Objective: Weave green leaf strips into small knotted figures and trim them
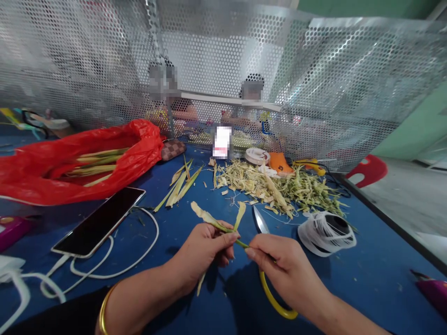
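My left hand [211, 244] pinches pale green strips of plant leaf [209, 217], whose flattened ends fan out above the fingers. A thin piece hangs below that hand. Close by on the right, my right hand [275, 256] has thumb and forefinger closed on the narrow green end of the same strips. Scissors [261, 222] with a yellow handle [270, 298] show on both sides of my right hand, which hides their middle. They appear to lie on the blue table [195, 307]. Several loose leaf strips [179, 186] lie beyond my left hand.
A heap of shredded plant trimmings [265, 186] lies ahead, and a spool of white thread [327, 233] stands right. At left are a red plastic bag [139, 149] holding stalks, a phone [101, 223] and a white cable [153, 242]. A perforated screen [209, 51] separates two people beyond.
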